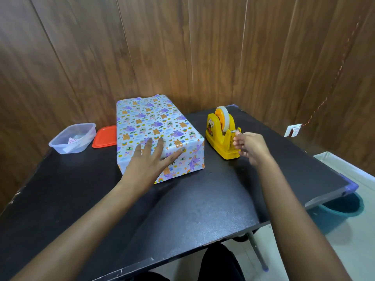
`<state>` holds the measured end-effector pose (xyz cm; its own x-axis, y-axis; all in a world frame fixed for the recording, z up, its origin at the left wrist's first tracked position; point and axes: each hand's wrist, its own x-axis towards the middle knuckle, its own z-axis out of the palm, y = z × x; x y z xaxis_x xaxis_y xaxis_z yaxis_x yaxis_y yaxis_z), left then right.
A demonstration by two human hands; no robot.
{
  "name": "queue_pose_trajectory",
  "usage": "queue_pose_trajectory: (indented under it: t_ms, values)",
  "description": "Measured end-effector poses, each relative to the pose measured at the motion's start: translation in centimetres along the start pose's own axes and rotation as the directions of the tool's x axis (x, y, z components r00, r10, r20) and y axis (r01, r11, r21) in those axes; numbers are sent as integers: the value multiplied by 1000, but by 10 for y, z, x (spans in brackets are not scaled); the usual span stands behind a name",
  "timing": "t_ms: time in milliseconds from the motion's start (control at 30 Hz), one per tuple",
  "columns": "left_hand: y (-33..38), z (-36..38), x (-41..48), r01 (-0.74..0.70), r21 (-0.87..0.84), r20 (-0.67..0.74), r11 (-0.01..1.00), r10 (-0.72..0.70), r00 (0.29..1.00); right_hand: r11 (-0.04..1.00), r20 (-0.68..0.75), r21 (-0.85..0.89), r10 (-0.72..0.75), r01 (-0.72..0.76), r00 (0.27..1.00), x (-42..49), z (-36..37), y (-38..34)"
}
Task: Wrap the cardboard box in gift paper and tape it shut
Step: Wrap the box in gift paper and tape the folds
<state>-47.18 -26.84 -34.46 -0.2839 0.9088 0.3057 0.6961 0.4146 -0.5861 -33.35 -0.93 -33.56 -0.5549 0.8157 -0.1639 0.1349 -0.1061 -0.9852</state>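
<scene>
1. So, the cardboard box wrapped in pastel cartoon-print gift paper [154, 126] sits on the black table [203, 209], toward 12 o'clock from the person.
2. Left hand [149, 161] lies flat on the box's near top edge, fingers straight and spread, thumb along the front corner.
3. Yellow plastic tape dispenser [220, 138] stands just beside the box at 3 o'clock.
4. Right hand [250, 148] is off the box, fingers curled at the dispenser's cutter. Can't tell if it's pinching tape.
5. Clear plastic tub [74, 138] and orange lid [104, 136] sit at the box's 9 o'clock.
</scene>
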Motion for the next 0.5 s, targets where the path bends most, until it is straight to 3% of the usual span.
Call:
queue_pose_trajectory:
  t_ms: [167,267,333,400,500]
  values:
    - [0,3,0,10,-14,2,1000,-10,1000,972,-12,233,19,-16,1000,-4,7,2]
    - [0,2,0,11,-5,-7,1000,-11,1000,902,-5,394,196,-178,981,-8,15,14]
    - [0,4,-1,4,-15,-9,1000,-4,1000,808,70,526,269,-265,961,-16,18,27]
    - [-1,4,0,13,-4,-12,1000,-13,1000,759,140,603,202,-245,969,-22,18,24]
    - [-1,4,-1,4,-24,-26,1000,-5,1000,852,184,498,79,-163,980,-36,19,8]
